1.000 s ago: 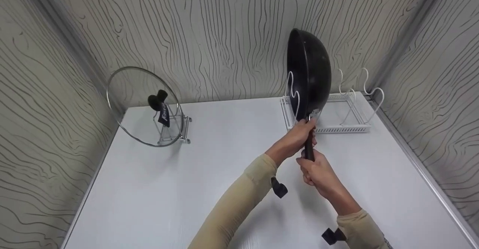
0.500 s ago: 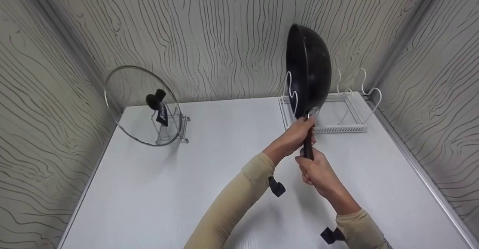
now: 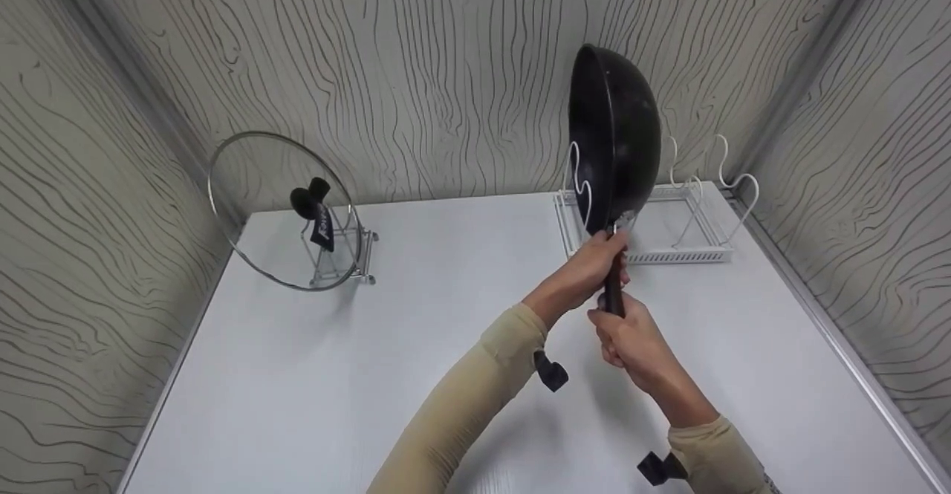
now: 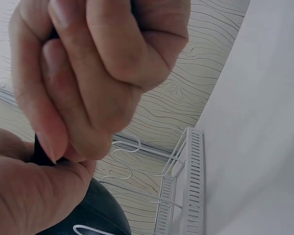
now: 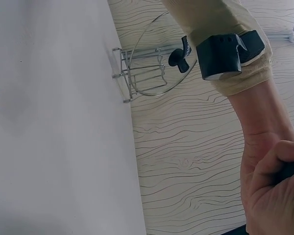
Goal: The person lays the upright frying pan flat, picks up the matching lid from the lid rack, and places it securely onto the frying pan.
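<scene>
A black deep frying pan (image 3: pixel 635 130) stands on edge at the left side of the white rack (image 3: pixel 676 258), its hollow facing left. A white wavy prong (image 3: pixel 585 186) crosses in front of the hollow. Whether the pan bears on the rack cannot be told. My left hand (image 3: pixel 598 260) grips the dark handle (image 3: pixel 612 290) close to the pan. Lower down, my right hand (image 3: pixel 633 339) wraps round the handle's end. Both hands show close together in the left wrist view, where the right hand (image 4: pixel 93 73) appears above the left hand (image 4: pixel 34 191).
On the left of the white table (image 3: pixel 446 293), a glass lid with a black knob (image 3: pixel 303 203) leans upright in a small wire stand (image 3: pixel 365 256). More curved white prongs (image 3: pixel 747 182) rise from the rack's right side. Patterned walls (image 3: pixel 446 70) close in the back and sides.
The pan has tipped up slightly, its top rim a little higher in the head view. Both hands keep their hold on the handle, and the lid stays put.
</scene>
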Demonstrator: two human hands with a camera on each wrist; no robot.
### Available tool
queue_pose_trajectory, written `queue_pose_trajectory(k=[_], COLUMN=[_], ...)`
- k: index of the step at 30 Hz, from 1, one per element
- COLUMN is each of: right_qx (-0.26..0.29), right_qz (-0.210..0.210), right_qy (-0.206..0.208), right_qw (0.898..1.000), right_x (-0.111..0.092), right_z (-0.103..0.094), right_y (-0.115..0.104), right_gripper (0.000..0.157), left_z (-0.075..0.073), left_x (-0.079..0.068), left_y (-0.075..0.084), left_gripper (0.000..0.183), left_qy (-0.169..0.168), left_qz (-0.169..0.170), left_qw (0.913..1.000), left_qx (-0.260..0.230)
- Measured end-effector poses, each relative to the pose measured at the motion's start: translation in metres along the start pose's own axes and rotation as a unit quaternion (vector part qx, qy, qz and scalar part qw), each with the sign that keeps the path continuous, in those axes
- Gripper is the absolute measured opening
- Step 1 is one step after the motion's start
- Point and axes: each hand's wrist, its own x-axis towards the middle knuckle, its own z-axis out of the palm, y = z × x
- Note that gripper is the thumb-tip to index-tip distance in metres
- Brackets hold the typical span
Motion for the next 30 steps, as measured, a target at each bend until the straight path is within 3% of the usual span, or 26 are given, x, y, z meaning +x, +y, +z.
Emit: queue_pose_trajectory(k=[30], right_qx=[0.007], right_qz=[-0.018], right_qy=[-0.003], right_qw=[1.000], right_x=[-0.009], right_z=[-0.001], right_y=[-0.013], right_gripper=[0.011], left_z=[0.007], left_x=[-0.002], left_y=[0.011], left_gripper=[0.023], left_qy=[-0.007], left_qz=[0.018], left_qw=[0.9998], left_qx=[0.010])
